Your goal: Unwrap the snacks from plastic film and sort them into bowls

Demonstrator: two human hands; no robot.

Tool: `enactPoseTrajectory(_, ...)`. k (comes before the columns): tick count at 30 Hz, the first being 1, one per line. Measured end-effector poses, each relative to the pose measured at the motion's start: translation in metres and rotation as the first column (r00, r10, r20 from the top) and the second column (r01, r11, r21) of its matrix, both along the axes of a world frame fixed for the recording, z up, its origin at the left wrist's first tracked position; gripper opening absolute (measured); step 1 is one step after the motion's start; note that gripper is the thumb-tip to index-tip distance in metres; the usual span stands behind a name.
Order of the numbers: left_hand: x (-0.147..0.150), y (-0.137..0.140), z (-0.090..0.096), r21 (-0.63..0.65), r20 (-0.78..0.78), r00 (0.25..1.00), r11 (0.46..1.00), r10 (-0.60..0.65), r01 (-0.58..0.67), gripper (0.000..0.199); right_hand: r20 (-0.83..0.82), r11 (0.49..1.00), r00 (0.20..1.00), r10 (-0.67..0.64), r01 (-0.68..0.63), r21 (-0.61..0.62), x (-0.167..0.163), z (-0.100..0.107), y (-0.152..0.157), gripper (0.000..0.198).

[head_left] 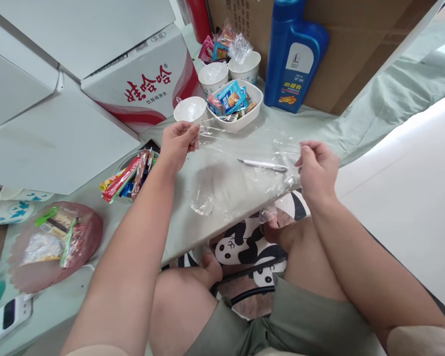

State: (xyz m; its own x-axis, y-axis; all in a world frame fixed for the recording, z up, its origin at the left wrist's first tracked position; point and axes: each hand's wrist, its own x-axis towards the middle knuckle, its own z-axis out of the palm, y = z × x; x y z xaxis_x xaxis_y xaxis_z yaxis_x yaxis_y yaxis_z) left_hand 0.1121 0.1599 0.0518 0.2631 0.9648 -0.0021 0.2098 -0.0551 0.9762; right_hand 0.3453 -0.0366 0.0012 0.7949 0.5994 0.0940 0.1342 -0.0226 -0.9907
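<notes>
A clear plastic bag [226,190] is stretched between my two hands above the table. My left hand [178,143] pinches its upper left edge, close to a white paper cup [190,109]. On the other side my right hand [317,165] grips the right edge with its fingers closed. Through the film shows a white pen [263,165] lying on the tabletop. Just beyond the bag sits a white bowl [251,112] filled with small wrapped snacks [230,97]. Whether the bag has anything inside, I cannot tell.
At the back stand a blue bottle [287,59], a brown carton [341,54] and more paper cups [244,67]. White boxes [111,89] fill the left. A container of stick packets [128,173] and a pink plate [25,269] with snacks lie left of my arm.
</notes>
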Motion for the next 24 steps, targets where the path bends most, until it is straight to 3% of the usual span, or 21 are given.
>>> enactPoseTrajectory(4,0.019,-0.001,0.02,-0.046,-0.175,0.975,0.99,-0.138,0.132,0.016,0.428,0.989,0.892,-0.146,0.116,0.094,0.003,0.013,-0.016,0.019)
enactPoseTrajectory(7,0.032,-0.008,0.035,-0.075,-0.251,0.938,0.971,-0.238,0.226,0.016,0.554,0.996,0.833,-0.014,-0.038,0.082,-0.002,0.016,-0.014,0.035)
enactPoseTrajectory(9,0.039,-0.015,0.044,-0.129,-0.321,0.888,0.944,-0.329,0.303,0.016,0.515,0.978,0.84,0.17,-0.208,0.017,-0.008,0.015,-0.005,0.053)
enactPoseTrajectory(11,0.044,-0.019,0.053,-0.219,-0.385,0.826,0.91,-0.412,0.352,0.017,0.375,0.927,0.852,0.366,-0.368,-0.067,-0.015,0.012,0.007,0.066)
enactPoseTrajectory(14,0.037,-0.017,0.058,-0.31,-0.37,0.769,0.85,-0.521,0.427,0.019,0.104,0.8,0.804,0.586,-0.553,-0.235,-0.024,0.012,0.02,0.039)
enactPoseTrajectory(16,0.021,-0.014,0.052,-0.201,-0.248,0.858,0.89,-0.451,0.409,0.021,0.015,0.77,0.8,0.6,-0.572,-0.283,-0.028,0.014,0.022,0.016)
enactPoseTrajectory(17,0.009,-0.015,0.045,-0.076,-0.134,0.947,0.955,-0.293,0.285,0.023,-0.007,0.789,0.821,0.571,-0.551,-0.272,-0.029,0.015,0.021,0.012)
enactPoseTrajectory(19,-0.018,-0.026,0.028,-0.013,0.059,0.998,1.0,-0.027,0.028,0.032,-0.065,0.847,0.87,0.488,-0.49,-0.206,-0.029,0.015,0.019,0.011)
enactPoseTrajectory(21,-0.044,-0.052,0.009,-0.225,0.109,0.989,0.971,0.104,-0.077,0.052,-0.15,0.892,0.899,0.412,-0.431,-0.136,-0.027,0.013,0.018,0.012)
enactPoseTrajectory(24,-0.066,-0.105,-0.013,-0.463,0.269,0.963,0.873,-0.027,0.154,0.082,-0.214,0.941,0.923,0.321,-0.336,-0.038,-0.025,0.007,0.02,0.012)
